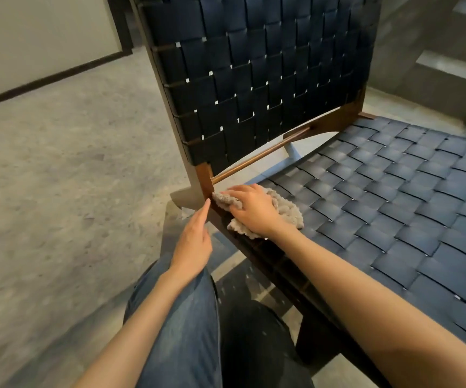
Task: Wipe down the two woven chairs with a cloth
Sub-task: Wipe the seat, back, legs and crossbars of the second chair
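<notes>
**Beige cloth parked at the back corner, weave runs off to your right**

Nearest you is your knee in blue jeans (184, 317). Just past it, your left grip (191, 242) reaches forward with its fingers straight and together, holding nothing. Its fingertip touches the brown wooden frame (205, 177) where the rear post meets the side rail.

Your right grip (251, 211) is the one on the job. It lies flat, fingers spread, pressing the nubbly beige cloth (290, 214) onto the rear left corner of the dark navy woven-strap seat (394, 197).

From that corner nearly all of the seat lies to the right. The side rail's long axis runs from the cloth back toward you. Your next stroke probably goes rightward across the straps, and the right grip is already placed for it.

Beyond the seat, the woven backrest (254, 79) stands tilted away.

Count: one cloth, two grips and one chair in view. The second chair is not in sight.
</notes>
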`<state>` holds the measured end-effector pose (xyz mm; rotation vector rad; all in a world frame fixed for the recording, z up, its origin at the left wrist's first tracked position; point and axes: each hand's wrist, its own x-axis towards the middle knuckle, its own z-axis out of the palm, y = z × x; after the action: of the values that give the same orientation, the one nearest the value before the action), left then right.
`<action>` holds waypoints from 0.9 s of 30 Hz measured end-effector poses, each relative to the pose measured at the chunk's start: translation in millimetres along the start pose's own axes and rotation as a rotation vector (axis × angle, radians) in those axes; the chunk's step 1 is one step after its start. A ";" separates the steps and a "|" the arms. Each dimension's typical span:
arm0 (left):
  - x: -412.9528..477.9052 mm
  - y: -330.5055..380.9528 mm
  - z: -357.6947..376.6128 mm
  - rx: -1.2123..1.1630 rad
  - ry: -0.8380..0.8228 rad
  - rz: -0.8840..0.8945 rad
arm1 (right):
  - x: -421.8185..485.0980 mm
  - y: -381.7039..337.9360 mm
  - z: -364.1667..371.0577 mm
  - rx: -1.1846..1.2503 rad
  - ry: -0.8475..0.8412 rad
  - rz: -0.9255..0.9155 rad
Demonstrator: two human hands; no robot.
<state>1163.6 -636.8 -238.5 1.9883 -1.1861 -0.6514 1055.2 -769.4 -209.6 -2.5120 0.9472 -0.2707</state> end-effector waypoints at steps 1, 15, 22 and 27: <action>-1.5 -0.9 0.4 0.005 0.011 0.000 | 5.1 -1.8 3.1 -0.005 0.014 0.008; -20.6 31.3 -6.1 0.036 0.086 0.081 | -83.4 -12.1 -51.0 0.113 -0.150 -0.162; -22.8 83.4 13.3 0.037 -0.049 0.292 | -179.9 -9.6 -95.7 0.180 -0.164 -0.077; -32.7 110.9 37.6 0.083 -0.194 0.446 | -254.6 -3.0 -124.4 0.211 -0.113 0.051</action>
<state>1063.3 -655.0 -172.3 1.6666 -1.7307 -0.5781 826.1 -639.4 -105.1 -2.2823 0.8873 -0.1991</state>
